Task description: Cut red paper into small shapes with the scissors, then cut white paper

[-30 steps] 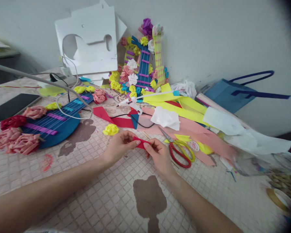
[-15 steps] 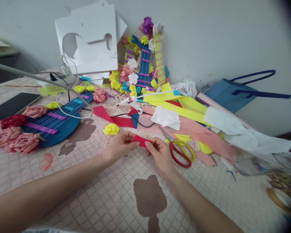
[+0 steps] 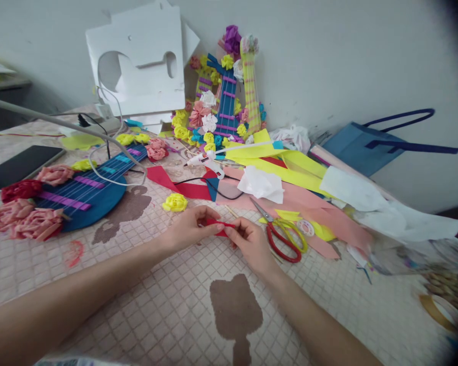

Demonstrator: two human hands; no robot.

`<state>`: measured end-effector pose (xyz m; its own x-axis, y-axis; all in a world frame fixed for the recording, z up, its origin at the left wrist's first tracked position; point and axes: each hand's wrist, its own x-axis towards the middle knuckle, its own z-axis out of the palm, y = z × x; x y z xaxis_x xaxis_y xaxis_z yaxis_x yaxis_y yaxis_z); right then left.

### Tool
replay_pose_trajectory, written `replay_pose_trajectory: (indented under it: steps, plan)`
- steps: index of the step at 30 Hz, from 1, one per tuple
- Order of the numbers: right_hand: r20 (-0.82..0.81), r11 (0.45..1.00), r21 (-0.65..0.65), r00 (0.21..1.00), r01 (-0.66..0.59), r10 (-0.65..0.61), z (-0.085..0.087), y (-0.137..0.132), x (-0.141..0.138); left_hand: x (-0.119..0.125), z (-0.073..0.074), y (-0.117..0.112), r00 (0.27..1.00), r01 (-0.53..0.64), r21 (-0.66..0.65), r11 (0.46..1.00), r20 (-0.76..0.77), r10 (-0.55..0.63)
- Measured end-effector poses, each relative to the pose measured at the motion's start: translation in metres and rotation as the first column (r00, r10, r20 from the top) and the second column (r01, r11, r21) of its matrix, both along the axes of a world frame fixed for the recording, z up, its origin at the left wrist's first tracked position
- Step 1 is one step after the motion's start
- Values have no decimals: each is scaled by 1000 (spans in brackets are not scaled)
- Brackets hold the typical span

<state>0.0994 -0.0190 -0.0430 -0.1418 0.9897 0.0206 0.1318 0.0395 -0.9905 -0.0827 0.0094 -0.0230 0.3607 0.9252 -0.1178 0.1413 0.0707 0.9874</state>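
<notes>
1. The left hand [image 3: 189, 229] and the right hand [image 3: 252, 243] are each pinching one end of a small red paper piece [image 3: 217, 223] between thumb and fingertips. They seem to be doing so to hold it folded, just above the cloth.
2. Red-handled scissors [image 3: 284, 236] are lying just right of the grip and a yellow paper flower [image 3: 174, 203] just beyond it to the left, probably for easy reach.
3. A checked tablecloth [image 3: 168, 305] is spreading beneath the grip. Well beyond it, paper strips [image 3: 290, 170], a glue gun [image 3: 204, 161] and flowered guitar shapes [image 3: 227, 101] are crowding against a pale wall [image 3: 328, 61].

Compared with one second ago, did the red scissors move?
No. The red scissors lie just as before, blades toward the white tissue, beside the right hand.
</notes>
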Motion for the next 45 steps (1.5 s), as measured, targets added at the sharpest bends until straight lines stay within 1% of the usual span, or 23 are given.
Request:
replay_pose_trajectory:
  steps: [1,3,5,7,10,13,17,20,23,26,29,31,36,39,41,43,45]
  plan:
    - [0,1000,-4,1000,-3,3,0,-1,-1,0,-2,0,1000,29,-4,1000,-12,-29]
    - [-51,1000,-24,999,4,-5,2,-1,-2,0,-3,0,999,33,-20,999,-9,-34]
    - [-133,997,-70,991,-14,5,4,-2,-4,1,-4,-1,1000,0,-20,1000,15,1]
    - [-172,992,-112,984,-55,35,5,-3,-6,2,-3,-3,999,-24,8,1000,44,24]
    - [-130,989,-131,990,-71,54,5,-3,-8,4,-4,-4,997,-28,55,998,66,25]
    - [-97,991,-121,994,-63,51,3,-2,-7,5,-6,-6,997,-38,63,997,74,33]
    - [-130,985,-155,990,-81,61,4,-1,-3,4,-2,-7,994,-99,31,995,51,97]
    - [-166,978,-177,983,-105,76,5,0,-1,3,1,-7,993,-118,10,993,27,117]
    - [-199,982,-156,977,-108,76,5,1,-1,4,0,-7,995,-92,-8,996,33,93]
    - [-197,991,-127,980,-40,14,5,1,-1,5,0,-8,998,-52,-9,999,19,52]
    - [-165,994,-106,986,4,-22,4,1,-1,6,0,-9,999,-43,-54,998,-2,43]
    - [-147,996,-90,989,-2,-11,4,1,-1,7,0,-9,1000,-30,-87,996,-8,29]
    - [-72,998,-60,997,-10,6,3,0,-1,7,-7,-6,1000,0,-97,995,5,0]
    - [-27,1000,-25,1000,9,-10,4,2,2,3,-8,-1,999,1,-169,986,32,4]
    - [-7,999,-23,1000,23,-23,6,5,5,-1,-6,3,996,14,-243,970,87,8]
    - [-7,999,-30,999,42,-42,9,6,8,-5,-2,6,990,51,-312,949,141,-7]
    - [-7,998,-39,999,49,-49,10,7,10,-7,3,8,987,78,-337,938,158,-26]
